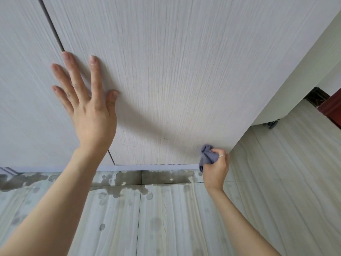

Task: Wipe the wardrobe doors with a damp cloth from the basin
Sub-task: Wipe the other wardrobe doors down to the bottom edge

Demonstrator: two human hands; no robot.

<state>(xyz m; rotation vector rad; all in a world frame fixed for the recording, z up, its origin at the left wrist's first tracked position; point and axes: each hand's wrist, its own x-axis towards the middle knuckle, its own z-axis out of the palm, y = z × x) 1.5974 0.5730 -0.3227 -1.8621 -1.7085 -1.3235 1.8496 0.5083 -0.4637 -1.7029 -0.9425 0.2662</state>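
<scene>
A pale wood-grain wardrobe door (175,71) fills the upper part of the head view, with a second door (22,89) to its left across a dark vertical gap. My left hand (88,106) lies flat on the doors with fingers spread, spanning that gap. My right hand (216,167) grips a crumpled grey-blue cloth (207,156) against the bottom right corner of the right door, just above its lower edge. Small dark specks dot the door's lower part. The basin is out of view.
Light tiled floor (166,218) below the doors carries wet patches (118,180) and drips along the wardrobe's base. The wardrobe's side panel (295,76) runs back on the right, where a small caster (273,124) and a dark red frame (334,109) stand.
</scene>
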